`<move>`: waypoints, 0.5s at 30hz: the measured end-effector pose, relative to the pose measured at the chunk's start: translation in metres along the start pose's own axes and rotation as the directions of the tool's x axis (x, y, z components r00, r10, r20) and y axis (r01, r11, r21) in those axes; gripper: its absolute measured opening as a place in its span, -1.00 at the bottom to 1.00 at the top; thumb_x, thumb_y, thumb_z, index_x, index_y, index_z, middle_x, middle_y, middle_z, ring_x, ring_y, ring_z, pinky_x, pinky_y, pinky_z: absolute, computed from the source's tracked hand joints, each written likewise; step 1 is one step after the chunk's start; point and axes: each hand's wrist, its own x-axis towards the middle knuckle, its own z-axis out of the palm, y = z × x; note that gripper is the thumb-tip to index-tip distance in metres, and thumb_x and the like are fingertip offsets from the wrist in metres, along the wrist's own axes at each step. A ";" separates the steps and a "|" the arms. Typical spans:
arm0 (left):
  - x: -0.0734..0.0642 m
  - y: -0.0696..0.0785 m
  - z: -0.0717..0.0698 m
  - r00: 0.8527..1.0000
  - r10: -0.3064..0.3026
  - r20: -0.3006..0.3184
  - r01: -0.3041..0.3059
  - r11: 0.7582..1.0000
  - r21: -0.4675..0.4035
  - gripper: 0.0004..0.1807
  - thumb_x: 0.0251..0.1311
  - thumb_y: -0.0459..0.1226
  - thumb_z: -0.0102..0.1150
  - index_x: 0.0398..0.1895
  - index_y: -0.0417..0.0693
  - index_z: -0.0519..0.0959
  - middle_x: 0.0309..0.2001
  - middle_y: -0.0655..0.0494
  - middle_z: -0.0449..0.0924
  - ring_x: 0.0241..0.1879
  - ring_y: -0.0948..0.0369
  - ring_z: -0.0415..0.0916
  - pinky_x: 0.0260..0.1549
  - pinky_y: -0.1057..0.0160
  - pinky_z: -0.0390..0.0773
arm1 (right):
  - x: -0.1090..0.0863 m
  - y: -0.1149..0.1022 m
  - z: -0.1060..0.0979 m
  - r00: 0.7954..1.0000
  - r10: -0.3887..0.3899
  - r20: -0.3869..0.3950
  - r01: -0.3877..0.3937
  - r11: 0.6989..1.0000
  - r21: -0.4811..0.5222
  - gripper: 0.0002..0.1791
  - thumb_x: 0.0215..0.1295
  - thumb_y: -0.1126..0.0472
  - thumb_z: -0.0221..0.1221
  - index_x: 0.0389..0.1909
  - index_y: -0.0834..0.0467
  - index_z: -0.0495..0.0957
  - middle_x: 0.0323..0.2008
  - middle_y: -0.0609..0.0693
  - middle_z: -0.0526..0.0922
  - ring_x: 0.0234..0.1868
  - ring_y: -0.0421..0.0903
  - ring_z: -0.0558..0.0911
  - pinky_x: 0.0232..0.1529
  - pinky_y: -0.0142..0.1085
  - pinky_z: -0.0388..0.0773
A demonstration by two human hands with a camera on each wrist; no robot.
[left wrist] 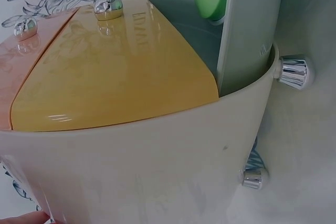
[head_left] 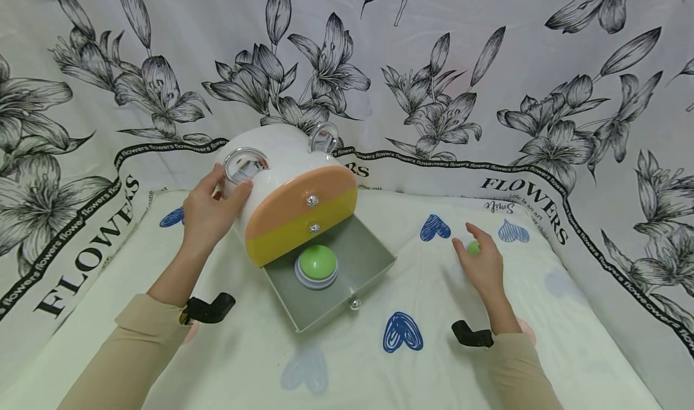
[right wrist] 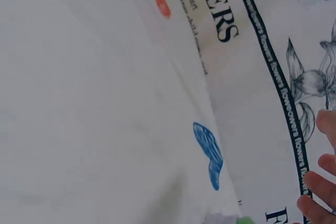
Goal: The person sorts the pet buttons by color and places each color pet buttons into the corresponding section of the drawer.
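A white rounded drawer box [head_left: 282,142] has an orange upper front and a yellow lower front, with small silver knobs. My left hand [head_left: 208,214] holds its left side, fingers and thumb about a silver-rimmed round piece [head_left: 246,164]. A grey-green drawer [head_left: 347,259] stands pulled out at the bottom. Inside it lies a round thing with a green domed top [head_left: 317,262] and a pale base. Off to the right my right hand [head_left: 484,268] hovers above the cloth, fingers loosely spread. Another green thing [head_left: 474,247] shows between its thumb and fingers, partly hidden, apparently on the cloth.
A white cloth with printed hearts [head_left: 402,332] covers the surface. Behind it hangs a white sheet [head_left: 374,55] printed with black flowers and lettering. A second silver-rimmed piece [head_left: 323,138] tops the box's right end. Silver feet [left wrist: 294,72] stick out beneath the box.
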 end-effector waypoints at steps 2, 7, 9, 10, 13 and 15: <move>0.000 0.000 0.000 1.000 -0.001 0.000 0.001 1.000 0.000 -0.22 0.13 0.14 0.05 0.38 0.03 0.16 0.41 0.19 0.01 0.37 0.12 0.05 0.18 0.05 0.34 | 0.001 0.007 -0.004 0.999 0.047 0.020 -0.047 0.999 -0.027 -0.39 0.22 0.08 0.14 0.27 0.19 0.29 0.20 0.25 0.38 0.24 0.22 0.31 0.25 0.06 0.20; -0.001 -0.001 -0.001 1.000 0.006 0.004 -0.006 1.000 0.002 -0.21 0.13 0.14 0.05 0.39 0.03 0.14 0.41 0.18 0.01 0.36 0.09 0.09 0.16 0.03 0.37 | 0.002 0.026 -0.011 0.994 0.101 0.037 -0.099 0.994 -0.055 -0.28 0.20 0.08 0.15 0.34 0.23 0.16 0.26 0.33 0.26 0.28 0.29 0.20 0.30 0.09 0.10; -0.001 -0.001 -0.001 1.000 0.008 0.004 -0.008 1.000 0.001 -0.21 0.13 0.13 0.06 0.39 0.02 0.14 0.42 0.17 0.01 0.35 0.08 0.09 0.15 0.03 0.37 | 0.002 0.033 -0.013 0.992 0.120 0.045 -0.118 0.991 -0.057 -0.24 0.19 0.07 0.16 0.35 0.26 0.12 0.27 0.36 0.22 0.28 0.32 0.18 0.30 0.11 0.09; -0.001 0.000 -0.001 1.000 0.010 0.003 -0.010 1.000 0.000 -0.21 0.14 0.13 0.06 0.39 0.02 0.14 0.41 0.17 0.01 0.35 0.08 0.09 0.15 0.03 0.37 | 0.002 0.037 -0.014 0.990 0.133 0.052 -0.130 0.990 -0.061 -0.22 0.19 0.06 0.16 0.36 0.26 0.09 0.28 0.37 0.19 0.28 0.32 0.16 0.30 0.12 0.07; -0.001 0.000 -0.001 1.000 0.010 0.003 -0.010 1.000 0.000 -0.20 0.14 0.13 0.06 0.39 0.01 0.13 0.41 0.16 0.01 0.35 0.08 0.10 0.15 0.03 0.37 | 0.001 0.045 -0.015 0.983 0.172 0.069 -0.166 0.983 -0.077 -0.15 0.19 0.02 0.15 0.38 0.29 0.00 0.31 0.38 0.11 0.30 0.32 0.11 0.31 0.14 0.04; -0.002 0.000 -0.001 1.000 0.010 0.003 -0.010 1.000 -0.001 -0.20 0.14 0.13 0.06 0.39 0.00 0.13 0.41 0.16 0.02 0.35 0.08 0.10 0.15 0.03 0.37 | 0.000 0.050 -0.014 0.978 0.195 0.075 -0.189 0.979 -0.080 -0.11 0.18 0.02 0.16 0.39 0.30 -0.05 0.33 0.37 0.05 0.33 0.31 0.06 0.34 0.12 0.00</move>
